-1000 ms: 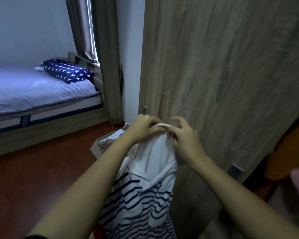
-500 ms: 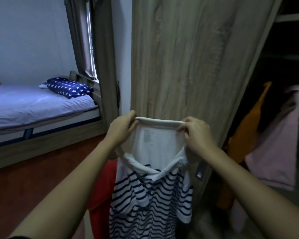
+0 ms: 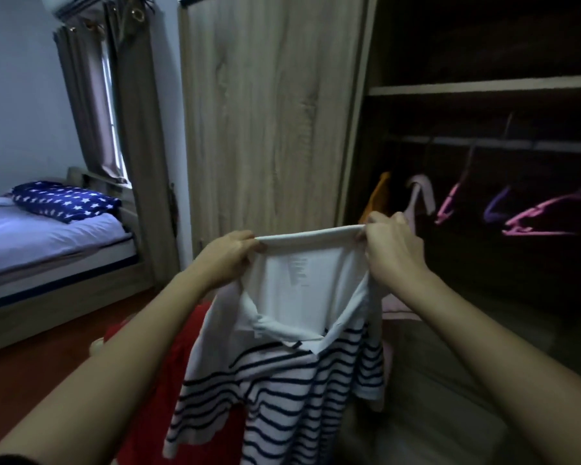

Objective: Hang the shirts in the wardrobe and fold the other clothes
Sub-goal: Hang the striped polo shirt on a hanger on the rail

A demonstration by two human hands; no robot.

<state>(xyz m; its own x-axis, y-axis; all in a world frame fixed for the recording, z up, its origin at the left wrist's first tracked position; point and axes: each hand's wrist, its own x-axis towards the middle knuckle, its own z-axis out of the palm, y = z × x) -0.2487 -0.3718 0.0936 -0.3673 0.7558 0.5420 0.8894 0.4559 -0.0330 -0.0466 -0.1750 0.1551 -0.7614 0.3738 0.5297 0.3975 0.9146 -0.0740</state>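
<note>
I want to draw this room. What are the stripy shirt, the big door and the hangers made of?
The striped polo shirt looks like soft knit cloth, maybe cotton: it drapes and creases where the hands pull its collar. The wardrobe door looks like matte wood or wood-look board, with grey-brown grain lines. The pink hangers look like smooth plastic with a slight shine, though it is dark in there.

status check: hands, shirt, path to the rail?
Left hand and right hand pinch striped shirt collar, stretched wide. No hanger in it yet. Empty hangers on wardrobe rail; nothing blocking.
</note>
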